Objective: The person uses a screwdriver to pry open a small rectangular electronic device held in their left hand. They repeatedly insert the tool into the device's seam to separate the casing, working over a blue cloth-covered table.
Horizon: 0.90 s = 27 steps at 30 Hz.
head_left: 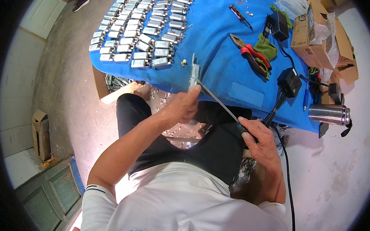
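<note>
So we've got a blue-covered worktop ahead of both hands, rows of silver metal units past our left hand, and red-handled pliers beyond our right hand. Our right's gripping a long thin-shafted tool, tip right at the silver piece pinched in our left.

Beyond the grip of the left hand, leftward passage blocked by silver casings; rightward, bare blue cloth bounded by red-handled pliers.
</note>
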Available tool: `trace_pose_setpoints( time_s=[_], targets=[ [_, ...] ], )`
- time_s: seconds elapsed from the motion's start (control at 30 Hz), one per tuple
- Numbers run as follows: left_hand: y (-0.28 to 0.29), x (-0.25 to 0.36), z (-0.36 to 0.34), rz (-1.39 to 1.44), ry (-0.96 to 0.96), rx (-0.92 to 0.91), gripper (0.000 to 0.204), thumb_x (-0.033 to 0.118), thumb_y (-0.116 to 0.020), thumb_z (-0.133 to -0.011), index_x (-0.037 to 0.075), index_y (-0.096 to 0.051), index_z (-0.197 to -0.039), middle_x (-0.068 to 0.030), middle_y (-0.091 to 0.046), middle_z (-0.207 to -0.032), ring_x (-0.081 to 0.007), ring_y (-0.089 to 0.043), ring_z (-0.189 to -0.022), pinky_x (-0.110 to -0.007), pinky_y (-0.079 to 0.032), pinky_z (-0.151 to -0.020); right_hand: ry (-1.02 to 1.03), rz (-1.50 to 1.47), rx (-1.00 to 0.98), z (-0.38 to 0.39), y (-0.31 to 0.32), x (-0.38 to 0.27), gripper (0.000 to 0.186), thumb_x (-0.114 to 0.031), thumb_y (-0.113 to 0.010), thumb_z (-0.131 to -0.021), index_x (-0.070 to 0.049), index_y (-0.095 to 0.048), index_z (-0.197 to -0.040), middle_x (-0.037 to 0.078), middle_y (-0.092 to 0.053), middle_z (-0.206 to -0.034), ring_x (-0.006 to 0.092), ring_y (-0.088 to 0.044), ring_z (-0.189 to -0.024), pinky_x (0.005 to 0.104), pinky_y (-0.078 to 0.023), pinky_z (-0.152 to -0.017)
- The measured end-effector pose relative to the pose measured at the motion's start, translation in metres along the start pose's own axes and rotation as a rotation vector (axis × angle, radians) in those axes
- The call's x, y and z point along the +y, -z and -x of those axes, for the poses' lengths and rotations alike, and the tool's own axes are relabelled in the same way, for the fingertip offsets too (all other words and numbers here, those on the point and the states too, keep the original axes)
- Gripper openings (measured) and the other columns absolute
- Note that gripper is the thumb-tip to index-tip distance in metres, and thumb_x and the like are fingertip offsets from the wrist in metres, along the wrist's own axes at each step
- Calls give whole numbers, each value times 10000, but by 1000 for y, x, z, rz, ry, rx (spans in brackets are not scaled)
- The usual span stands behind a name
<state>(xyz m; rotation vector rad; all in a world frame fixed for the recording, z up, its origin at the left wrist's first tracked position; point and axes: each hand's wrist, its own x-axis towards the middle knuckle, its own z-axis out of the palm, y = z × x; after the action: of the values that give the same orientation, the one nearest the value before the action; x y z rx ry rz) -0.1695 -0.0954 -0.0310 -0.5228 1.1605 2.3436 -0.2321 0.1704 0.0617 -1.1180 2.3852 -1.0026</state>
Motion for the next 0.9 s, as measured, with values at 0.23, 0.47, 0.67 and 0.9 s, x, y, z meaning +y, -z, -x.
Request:
trace_pose_setpoints(
  time_s=[0.23,0.47,0.67,0.9],
  targets=[
    [-7,9,6,-118,10,52,604,635,-390,-940,174,-269,-569,59,-232,-535,-78,-193,-463,-244,-149,-424,-120,132,-98,-12,20,-27,376,-36,-611,-851,-73,-612,-1225,136,-648,-930,289,-633,-775,328,-503,-694],
    [-6,15,4,-118,26,109,590,613,-409,-945,179,-271,-570,59,-235,-529,-75,-196,-455,-243,-147,-416,-386,-340,-182,-25,28,-9,352,-70,-592,-891,-47,-608,-1242,82,-645,-797,118,-546,-603,247,-452,-553],
    [-2,13,0,4,49,63,591,584,-427,-951,178,-253,-559,58,-226,-506,-73,-189,-422,-239,-135,-397,-566,-525,-157,-20,17,1,358,-89,-600,-902,-74,-604,-1259,58,-650,-819,83,-527,-586,225,-444,-540],
    [-1,11,1,4,13,55,595,576,-418,-957,168,-244,-561,47,-220,-493,-73,-171,-412,-241,-129,-393,-101,-10,-50,-15,-6,1,388,-60,-620,-877,-51,-580,-1262,154,-655,-890,251,-645,-780,292,-504,-700]
  ],
)
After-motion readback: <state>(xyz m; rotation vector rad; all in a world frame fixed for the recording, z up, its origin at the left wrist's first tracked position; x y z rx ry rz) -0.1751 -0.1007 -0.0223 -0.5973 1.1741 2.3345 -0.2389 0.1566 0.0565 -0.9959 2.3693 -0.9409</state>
